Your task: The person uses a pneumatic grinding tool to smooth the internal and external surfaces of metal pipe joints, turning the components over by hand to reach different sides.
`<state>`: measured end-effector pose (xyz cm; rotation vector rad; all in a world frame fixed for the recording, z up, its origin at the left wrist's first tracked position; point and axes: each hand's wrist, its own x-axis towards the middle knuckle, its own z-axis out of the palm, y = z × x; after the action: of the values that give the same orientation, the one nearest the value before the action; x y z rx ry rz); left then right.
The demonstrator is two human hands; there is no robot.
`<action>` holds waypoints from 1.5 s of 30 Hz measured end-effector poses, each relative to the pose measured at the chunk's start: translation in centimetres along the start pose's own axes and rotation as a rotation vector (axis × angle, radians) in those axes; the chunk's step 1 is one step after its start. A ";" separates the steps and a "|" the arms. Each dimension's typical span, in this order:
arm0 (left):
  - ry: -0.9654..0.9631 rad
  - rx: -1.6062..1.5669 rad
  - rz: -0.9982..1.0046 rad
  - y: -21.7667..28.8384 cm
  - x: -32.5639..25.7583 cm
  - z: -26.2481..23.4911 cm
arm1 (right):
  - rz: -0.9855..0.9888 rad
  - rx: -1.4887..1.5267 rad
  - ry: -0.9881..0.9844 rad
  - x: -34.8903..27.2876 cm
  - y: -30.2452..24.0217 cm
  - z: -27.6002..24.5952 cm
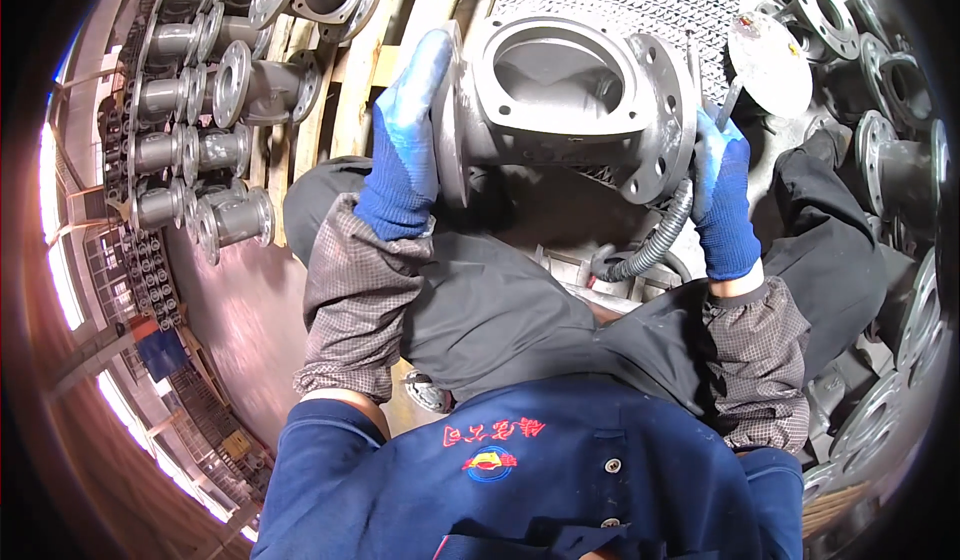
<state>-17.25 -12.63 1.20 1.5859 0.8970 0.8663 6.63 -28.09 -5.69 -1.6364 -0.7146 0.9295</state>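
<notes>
A grey metal valve body (pixel 560 142) with a round flange at each end and a wide bolted opening facing up is held level in front of me, above my knees. Against its left flange presses my left hand (pixel 408 125), gloved in blue, the fingers lying along the outer face. My right hand (pixel 722 185), in a matching glove, grips the right flange, some of its fingers hidden behind the rim. Close by the right fingers stands a short grey rod (pixel 730 103); I cannot tell whether they touch it. Below the right flange hangs a grey corrugated hose (pixel 657 238).
Similar flanged bodies (pixel 262 90) stand in rows on wooden pallet slats (pixel 372 70) at left. More flanged castings (pixel 880 160) crowd the right side. A textured metal mesh surface (pixel 620 0) lies ahead, beside a pale round disc (pixel 775 65).
</notes>
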 end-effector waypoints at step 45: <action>-0.123 0.552 -0.083 7.1 5.2 5.2 | 0.565 0.163 -0.217 -0.7 -3.6 -6.0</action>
<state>-9.52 -11.36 7.76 2.0285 1.1685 0.4724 11.48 -30.80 -1.32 -1.6327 -0.3006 1.5445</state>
